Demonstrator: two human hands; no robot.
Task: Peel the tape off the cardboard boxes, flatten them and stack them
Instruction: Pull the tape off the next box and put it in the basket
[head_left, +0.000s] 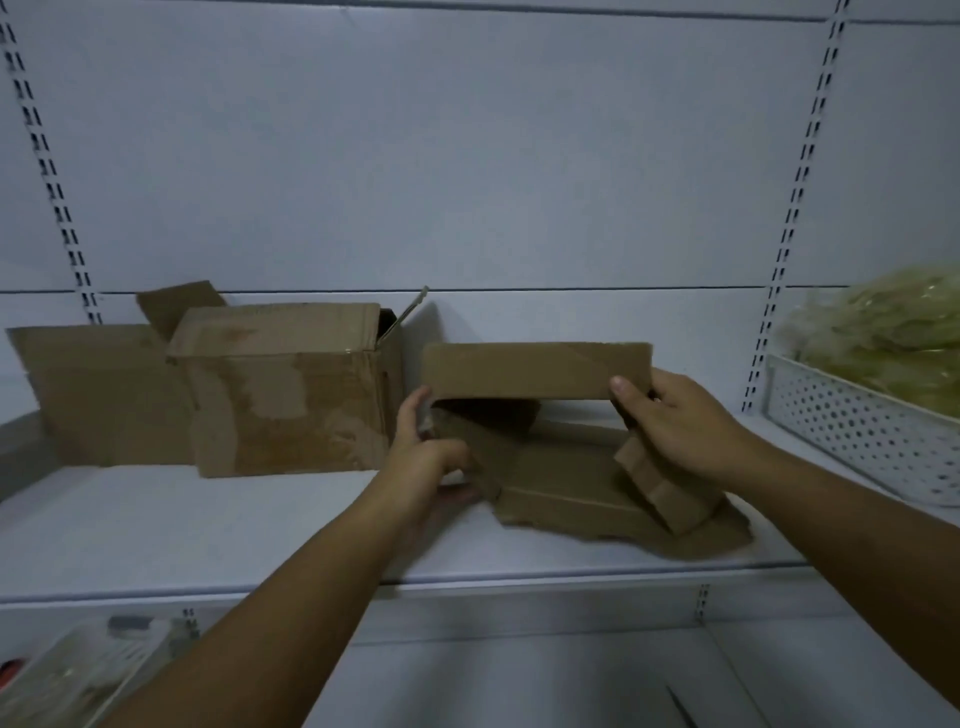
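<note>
Two hands hold a small box (535, 371) over a white shelf (208, 530).
At the left, a bent cardboard sheet (98, 395) leans at the back, and a big open box (291, 395) stands just beside it. The left hand (431, 457) has its fingers curled round the small box's left end. A flat cardboard pile (566, 499) lies under it. The right hand (680, 426) grips the right end, thumb in front. A white basket (852, 441) sits far right.

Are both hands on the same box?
Yes, the left hand and right hand grip opposite ends of one box.
</note>
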